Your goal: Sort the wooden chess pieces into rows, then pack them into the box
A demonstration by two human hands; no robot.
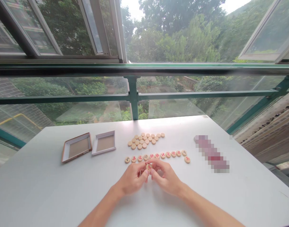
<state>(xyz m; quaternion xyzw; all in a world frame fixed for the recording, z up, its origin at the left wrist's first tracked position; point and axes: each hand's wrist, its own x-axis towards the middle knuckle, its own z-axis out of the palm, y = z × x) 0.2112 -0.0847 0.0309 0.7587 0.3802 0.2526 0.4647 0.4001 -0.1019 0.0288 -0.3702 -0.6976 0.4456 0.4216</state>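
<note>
Between my two hands is a round wooden xiangqi piece (149,167) with a red character facing up. My left hand (134,177) grips its left side with thumb and fingers. On its other side, my right hand (165,176) pinches the same piece. Just beyond my fingers runs a row of face-up xiangqi pieces (162,155), mostly red-marked with a few dark ones. One more red piece (187,160) sits below the row's right end. Farther back lies a loose cluster of pieces (144,146) with blank sides up.
An open box tray (76,147) and a second shallow box half (104,142) lie on the white table (52,186) at left. A pixelated long object (212,154) rests at right. Behind the table stand a green railing (133,101) and windows.
</note>
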